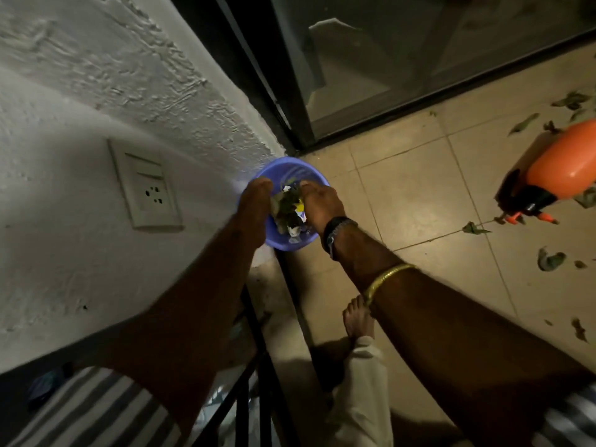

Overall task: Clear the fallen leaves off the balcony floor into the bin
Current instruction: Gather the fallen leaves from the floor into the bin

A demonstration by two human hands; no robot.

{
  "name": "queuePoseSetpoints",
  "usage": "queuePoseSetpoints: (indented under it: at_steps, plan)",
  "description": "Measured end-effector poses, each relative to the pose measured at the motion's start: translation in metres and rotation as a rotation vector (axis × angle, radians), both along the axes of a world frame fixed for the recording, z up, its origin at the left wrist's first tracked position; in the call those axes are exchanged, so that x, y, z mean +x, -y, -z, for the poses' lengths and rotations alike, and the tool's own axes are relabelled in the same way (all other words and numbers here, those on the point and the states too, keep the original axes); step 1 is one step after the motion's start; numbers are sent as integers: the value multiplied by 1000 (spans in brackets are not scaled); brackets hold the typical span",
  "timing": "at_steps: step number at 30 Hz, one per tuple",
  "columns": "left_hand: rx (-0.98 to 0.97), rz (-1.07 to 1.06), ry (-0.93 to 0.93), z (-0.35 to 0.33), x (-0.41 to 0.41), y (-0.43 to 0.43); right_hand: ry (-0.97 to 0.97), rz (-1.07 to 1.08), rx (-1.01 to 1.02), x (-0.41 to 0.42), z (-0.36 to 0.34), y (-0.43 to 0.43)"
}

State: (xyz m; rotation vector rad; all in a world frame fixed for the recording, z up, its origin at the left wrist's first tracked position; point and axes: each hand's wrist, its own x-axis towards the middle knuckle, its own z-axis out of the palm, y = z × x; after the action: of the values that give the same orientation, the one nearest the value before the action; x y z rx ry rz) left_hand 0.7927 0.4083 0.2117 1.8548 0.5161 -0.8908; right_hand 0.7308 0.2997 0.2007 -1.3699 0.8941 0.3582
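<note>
Both hands are down in the blue bin, which stands in the corner where the white wall meets the glass door; the left hand and the right hand press from either side on a clump of leaves over the bin's mouth, though how far the fingers curl around it I cannot tell; scraps of white and yellow litter sit in the same heap. Plenty of loose leaves lie on the tiled floor to the right, some near an orange spray bottle, so the job looks far from done. The bin seems small and light; a hard push could tip it or spill leaves over the rim; dry leaves may also crumble and scatter as the hands let go.
</note>
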Motion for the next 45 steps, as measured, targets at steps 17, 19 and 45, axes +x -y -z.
queuePoseSetpoints:
  at_steps: [17, 19, 45]
  plan:
    - [-198, 312, 78, -55, -186, 206, 36, 832, -323, -214, -62, 143]
    - [-210, 401, 66, -64, -231, 236, 20, 933, -352, -260, -71, 168]
    - [-261, 1291, -361, -83, -794, 486, -260, 1884, -382, -814, -81, 328]
